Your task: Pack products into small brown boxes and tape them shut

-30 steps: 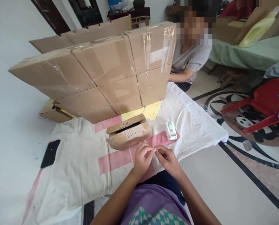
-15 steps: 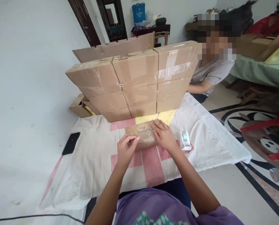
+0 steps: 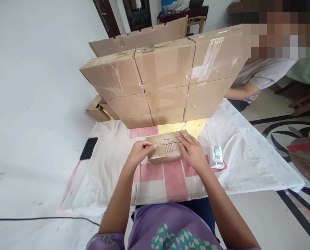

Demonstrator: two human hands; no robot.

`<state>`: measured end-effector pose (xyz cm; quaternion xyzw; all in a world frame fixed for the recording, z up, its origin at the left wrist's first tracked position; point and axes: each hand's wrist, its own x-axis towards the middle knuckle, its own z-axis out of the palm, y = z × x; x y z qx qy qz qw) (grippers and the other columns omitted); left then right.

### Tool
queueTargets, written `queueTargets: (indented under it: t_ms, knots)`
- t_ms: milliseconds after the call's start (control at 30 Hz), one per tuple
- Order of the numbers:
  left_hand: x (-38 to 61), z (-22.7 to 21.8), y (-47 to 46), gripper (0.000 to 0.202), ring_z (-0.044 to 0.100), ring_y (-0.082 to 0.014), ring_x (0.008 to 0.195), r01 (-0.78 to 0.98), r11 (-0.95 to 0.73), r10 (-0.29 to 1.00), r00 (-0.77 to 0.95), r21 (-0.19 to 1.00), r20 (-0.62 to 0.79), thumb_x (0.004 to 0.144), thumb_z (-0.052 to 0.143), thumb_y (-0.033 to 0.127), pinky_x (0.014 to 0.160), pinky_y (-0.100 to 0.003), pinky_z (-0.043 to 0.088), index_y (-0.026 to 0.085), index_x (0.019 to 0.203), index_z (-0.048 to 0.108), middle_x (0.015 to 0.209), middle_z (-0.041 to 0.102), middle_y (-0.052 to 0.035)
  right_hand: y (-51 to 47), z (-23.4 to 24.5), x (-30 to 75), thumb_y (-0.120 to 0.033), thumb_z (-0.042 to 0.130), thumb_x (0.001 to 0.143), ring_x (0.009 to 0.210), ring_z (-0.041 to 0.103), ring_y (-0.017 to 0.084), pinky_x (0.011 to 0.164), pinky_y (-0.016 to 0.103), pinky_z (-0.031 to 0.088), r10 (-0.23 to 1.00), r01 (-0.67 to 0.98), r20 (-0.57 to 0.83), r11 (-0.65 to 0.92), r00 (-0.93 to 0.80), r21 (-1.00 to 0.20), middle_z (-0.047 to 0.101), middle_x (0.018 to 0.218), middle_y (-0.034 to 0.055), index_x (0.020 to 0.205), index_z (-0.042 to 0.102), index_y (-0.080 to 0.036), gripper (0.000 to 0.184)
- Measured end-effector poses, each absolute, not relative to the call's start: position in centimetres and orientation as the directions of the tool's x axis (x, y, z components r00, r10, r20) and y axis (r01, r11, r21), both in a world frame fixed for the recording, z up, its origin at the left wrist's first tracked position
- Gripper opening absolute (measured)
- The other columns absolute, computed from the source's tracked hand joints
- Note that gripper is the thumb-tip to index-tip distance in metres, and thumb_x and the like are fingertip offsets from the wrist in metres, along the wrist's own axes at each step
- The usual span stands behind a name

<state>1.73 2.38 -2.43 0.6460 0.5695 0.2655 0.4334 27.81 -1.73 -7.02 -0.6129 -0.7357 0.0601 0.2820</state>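
Observation:
A small cardboard box [image 3: 160,158] lies on the cloth in front of me, with dark printed marks and shiny clear tape on its top. At its left end, my left hand [image 3: 140,152] is closed in a pinch, thumb against the fingers; what is between the fingertips is too small to make out. My right hand [image 3: 194,151] rests with fingers stretched out on the right part of the box top. Right of that hand stands a small white device [image 3: 216,157] with a screen.
A wall of taped cardboard boxes [image 3: 165,73] stands behind the small box. On the left lie a black phone [image 3: 88,148] and an open carton [image 3: 99,113]. The tablecloth [image 3: 243,149] hangs over the edges. A person [image 3: 264,78] sits beyond the right side.
My left hand has shifted left relative to the small box, exposing more of its left end. My right hand stays on the top. The whole view has tilted downward.

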Motion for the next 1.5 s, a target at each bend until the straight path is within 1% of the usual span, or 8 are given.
queueTargets:
  t_ms: [167,367,567,767,1033,1167,1333,1500]
  knots:
    - [0.8,-1.5,3.2,0.026,0.054,-0.0156,0.067,0.535,-0.004,0.938,0.294,0.845,-0.182,0.078,0.071,0.044,0.062,-0.027,0.038,0.019,0.075,0.077,0.073,0.068,-0.0016,-1.7,-7.1,27.8,-0.028,0.042,0.102,0.14,0.047,0.034,0.104,0.058,0.051,0.935,0.854,0.343,0.247,-0.086,-0.459,0.047,0.156,0.0018,0.139,0.061,-0.028,0.042]
    - [0.1,-1.7,3.9,0.025,0.063,-0.0199,0.08,0.384,0.186,0.922,0.25,0.904,-0.296,0.07,0.079,0.044,0.072,-0.029,0.047,0.02,0.07,0.077,0.08,0.073,-0.0041,-1.5,-7.3,27.8,-0.027,0.043,0.101,0.138,0.048,0.033,0.108,0.058,0.048,0.928,0.835,0.366,0.258,-0.073,-0.486,0.048,0.156,0.0016,0.137,0.063,-0.028,0.041]
    - [0.1,-2.3,3.9,0.024,0.061,-0.0176,0.073,0.423,0.266,0.923,0.147,0.866,-0.356,0.068,0.08,0.042,0.064,-0.028,0.044,0.019,0.07,0.076,0.076,0.073,-0.0035,-1.4,-7.3,27.8,-0.028,0.043,0.101,0.138,0.048,0.034,0.107,0.058,0.049,0.933,0.818,0.356,0.248,-0.058,-0.518,0.05,0.154,0.0026,0.134,0.065,-0.025,0.04]
    - [0.2,-2.4,4.0,0.025,0.063,-0.0198,0.079,0.468,0.233,0.927,0.157,0.852,-0.339,0.069,0.08,0.042,0.072,-0.031,0.046,0.018,0.074,0.077,0.082,0.074,-0.0058,-1.2,-7.6,27.8,-0.027,0.046,0.1,0.135,0.05,0.034,0.106,0.058,0.05,0.919,0.796,0.393,0.269,-0.043,-0.542,0.052,0.153,0.0023,0.132,0.067,-0.025,0.038]
    - [0.6,-2.1,3.2,0.02,0.043,-0.0125,0.058,0.676,0.091,0.961,0.134,0.732,-0.244,0.076,0.073,0.041,0.056,-0.027,0.031,0.021,0.077,0.074,0.061,0.054,0.0028,-1.2,-7.8,27.8,-0.028,0.049,0.098,0.133,0.051,0.036,0.106,0.058,0.05,0.927,0.788,0.374,0.259,-0.039,-0.559,0.052,0.153,0.002,0.131,0.068,-0.025,0.038]
    - [1.1,-1.8,2.7,0.015,0.045,-0.0138,0.061,0.761,0.016,0.975,0.132,0.649,-0.179,0.08,0.07,0.038,0.058,-0.027,0.031,0.023,0.078,0.071,0.063,0.049,0.0036,-1.3,-7.6,27.9,-0.028,0.05,0.098,0.134,0.05,0.036,0.106,0.058,0.05,0.932,0.788,0.359,0.251,-0.04,-0.562,0.052,0.152,0.0018,0.131,0.067,-0.025,0.038]
    - [0.9,-1.7,2.9,0.036,0.049,-0.0143,0.067,0.799,-0.004,0.982,0.116,0.601,-0.147,0.077,0.075,0.037,0.061,-0.025,0.034,0.027,0.109,0.062,0.071,0.05,0.0063,-1.3,-7.5,27.9,-0.027,0.05,0.097,0.134,0.05,0.036,0.106,0.057,0.05,0.93,0.779,0.367,0.253,-0.032,-0.574,0.054,0.151,0.0024,0.13,0.068,-0.024,0.038]
    - [0.0,-3.4,3.3,0.055,0.048,-0.0124,0.068,0.685,0.064,0.986,0.067,0.726,-0.15,0.076,0.078,0.04,0.064,-0.024,0.036,0.026,0.123,0.055,0.077,0.046,0.0065,-1.3,-7.5,27.9,-0.026,0.05,0.097,0.134,0.05,0.035,0.104,0.056,0.051,0.928,0.766,0.373,0.257,-0.024,-0.589,0.054,0.151,0.0019,0.13,0.068,-0.025,0.037]
